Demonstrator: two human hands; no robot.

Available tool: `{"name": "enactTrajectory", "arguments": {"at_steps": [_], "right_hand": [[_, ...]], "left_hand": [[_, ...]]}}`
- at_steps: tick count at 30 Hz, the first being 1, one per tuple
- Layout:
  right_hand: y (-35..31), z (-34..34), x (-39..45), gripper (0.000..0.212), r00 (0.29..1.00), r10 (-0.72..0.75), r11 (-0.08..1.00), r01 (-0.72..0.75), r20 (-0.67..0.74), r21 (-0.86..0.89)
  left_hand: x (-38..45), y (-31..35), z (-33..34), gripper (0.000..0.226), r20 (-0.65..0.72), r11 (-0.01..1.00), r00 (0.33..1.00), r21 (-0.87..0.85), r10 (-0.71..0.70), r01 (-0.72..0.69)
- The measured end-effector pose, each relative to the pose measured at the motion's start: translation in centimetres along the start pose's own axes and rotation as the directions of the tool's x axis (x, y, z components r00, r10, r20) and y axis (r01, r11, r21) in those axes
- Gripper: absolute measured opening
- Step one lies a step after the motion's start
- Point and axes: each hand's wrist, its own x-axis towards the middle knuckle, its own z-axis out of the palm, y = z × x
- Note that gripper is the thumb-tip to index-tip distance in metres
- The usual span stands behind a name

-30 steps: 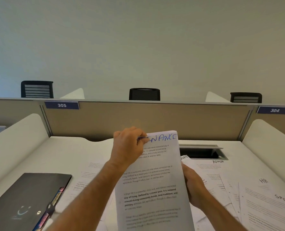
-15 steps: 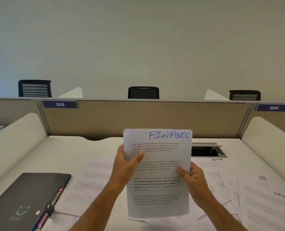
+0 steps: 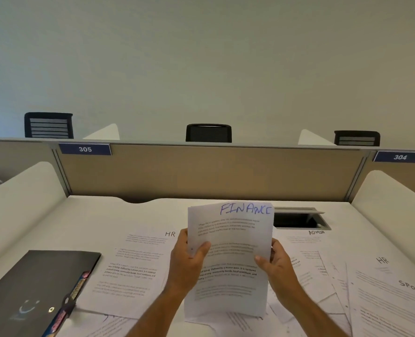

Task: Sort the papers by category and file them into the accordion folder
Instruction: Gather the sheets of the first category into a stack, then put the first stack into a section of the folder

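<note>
A small stack of white sheets headed FINANCE (image 3: 230, 229) stands nearly upright above the desk, held at both side edges. My left hand (image 3: 189, 259) grips its left edge and my right hand (image 3: 278, 260) grips its right edge. The black accordion folder (image 3: 31, 285) lies closed at the near left, with coloured tabs showing along its right side. A sheet marked HR (image 3: 138, 263) lies flat between the folder and my left arm. More sheets marked ADMIN (image 3: 315, 233), HR (image 3: 382, 260) and SPORTS (image 3: 413, 288) lie overlapped on the right.
The white desk (image 3: 80, 215) is bounded by a tan partition (image 3: 213, 173) at the back and curved white dividers on both sides. An open cable hatch (image 3: 298, 220) sits behind the held sheets. Black chair backs show beyond the partition.
My left hand came down from the top corner of the FINANCE sheets to their left edge. The stack is squared up between both hands, and the HR sheet on the left is uncovered.
</note>
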Motion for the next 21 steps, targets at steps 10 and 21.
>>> {"name": "enactTrajectory", "arguments": {"at_steps": [10,21], "right_hand": [[1.5,1.1,0.1,0.041,0.997,0.053,0.997,-0.049,-0.055,0.062],[2.4,2.1,0.6,0.035,0.982,0.109,0.994,-0.11,-0.157,0.003]], "left_hand": [[-0.4,-2.6,-0.3,0.035,0.048,0.999,0.999,-0.04,-0.013,0.015],[-0.5,-5.3,-0.1,0.027,0.041,0.996,0.996,-0.012,-0.084,0.085]]}}
